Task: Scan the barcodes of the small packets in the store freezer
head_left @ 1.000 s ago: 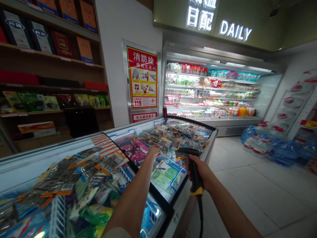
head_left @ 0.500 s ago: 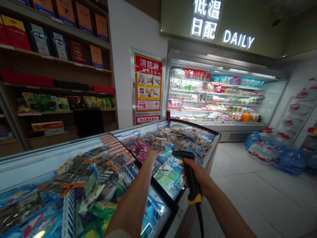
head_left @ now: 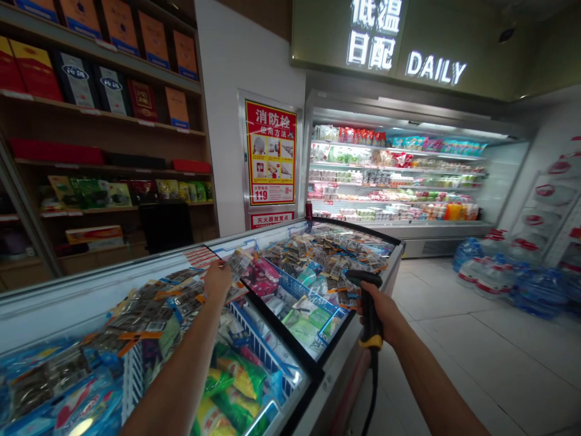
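My left hand (head_left: 218,280) is closed on the edge of a small clear-and-dark snack packet (head_left: 239,263), held above the black frame between the freezer's two glass lids. Below and left of that hand, a loose heap of similar packets (head_left: 149,309) lies on the left glass. My right hand (head_left: 385,310) grips a black and yellow barcode scanner (head_left: 372,318) by its handle, over the freezer's right edge. The scanner's cable hangs down. More packets (head_left: 327,251) cover the far part of the right glass.
Under the glass of the chest freezer (head_left: 338,375) are blue wire baskets and bagged goods (head_left: 233,375). Shelves with boxes (head_left: 113,91) stand at left. A lit display fridge (head_left: 394,175) is at the back. Water bottles (head_left: 540,290) sit on the tiled floor at right.
My left hand has moved left and back with a packet, from the far heap towards the near one. The scanner in my right hand has shifted slightly right.
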A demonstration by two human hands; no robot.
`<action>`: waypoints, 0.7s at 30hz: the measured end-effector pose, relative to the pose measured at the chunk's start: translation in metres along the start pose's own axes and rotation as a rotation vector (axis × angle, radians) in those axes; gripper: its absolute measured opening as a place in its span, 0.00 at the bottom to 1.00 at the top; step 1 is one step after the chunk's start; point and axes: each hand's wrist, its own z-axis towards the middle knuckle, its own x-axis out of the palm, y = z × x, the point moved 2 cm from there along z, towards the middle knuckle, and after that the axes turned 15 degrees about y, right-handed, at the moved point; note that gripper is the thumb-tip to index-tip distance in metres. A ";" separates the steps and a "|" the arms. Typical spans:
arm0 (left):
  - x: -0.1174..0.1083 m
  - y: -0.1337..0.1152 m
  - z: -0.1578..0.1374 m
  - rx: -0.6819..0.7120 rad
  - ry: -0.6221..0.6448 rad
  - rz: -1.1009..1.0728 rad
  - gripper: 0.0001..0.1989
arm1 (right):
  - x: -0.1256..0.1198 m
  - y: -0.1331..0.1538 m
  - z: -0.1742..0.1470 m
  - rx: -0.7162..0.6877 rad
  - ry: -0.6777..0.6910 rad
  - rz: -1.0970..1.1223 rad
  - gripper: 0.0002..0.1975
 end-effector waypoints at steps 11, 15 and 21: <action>0.051 -0.053 -0.041 0.170 0.082 0.205 0.16 | -0.019 0.004 0.003 -0.017 -0.053 0.024 0.11; 0.148 -0.092 -0.072 0.174 0.436 0.211 0.19 | -0.027 0.006 0.001 -0.011 -0.059 0.069 0.10; 0.219 -0.114 -0.114 0.136 0.649 0.281 0.26 | -0.035 0.008 -0.004 0.001 -0.044 0.059 0.11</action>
